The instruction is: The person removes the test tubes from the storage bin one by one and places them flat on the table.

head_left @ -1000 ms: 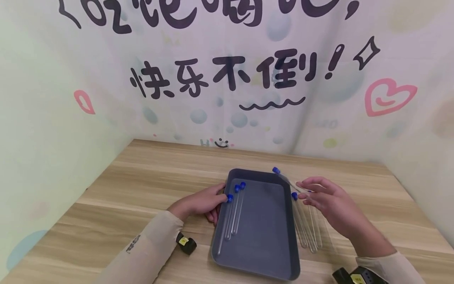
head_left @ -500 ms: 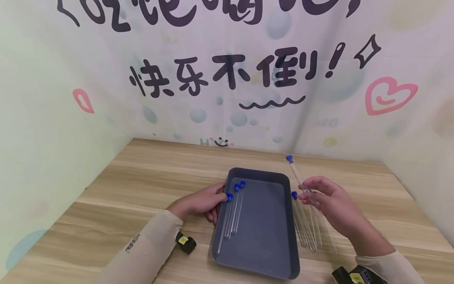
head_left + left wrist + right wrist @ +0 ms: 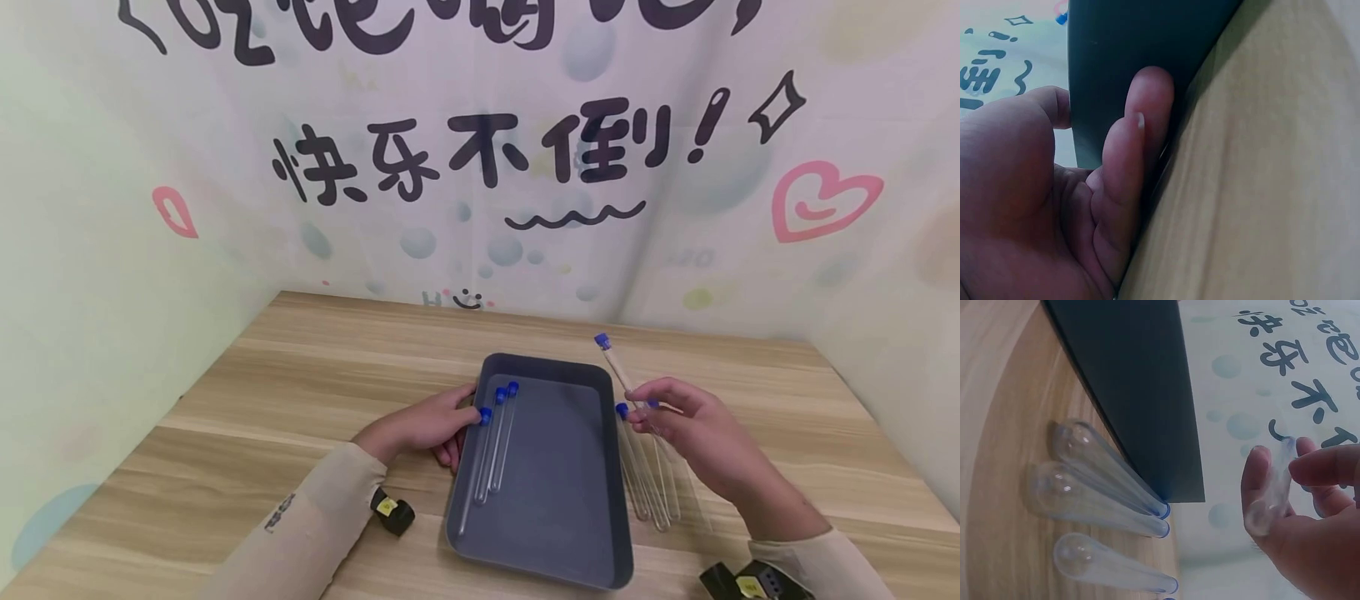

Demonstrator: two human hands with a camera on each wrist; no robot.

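Gripping the one tray [image 3: 555,500] by its left wall, your left hand [image 3: 422,427] has its thumb over the rim, fingers against the outside. Inside, three blue-capped tubes [image 3: 490,450] lie lengthwise, caps away from you. Right of the tray rest at least three loose tubes [image 3: 1094,494], full count unclear. Above them your right hand [image 3: 697,429] pinches one slender, clear tube [image 3: 618,368], long axis slanting, blue cap [image 3: 602,341] up, leftward and away from you.
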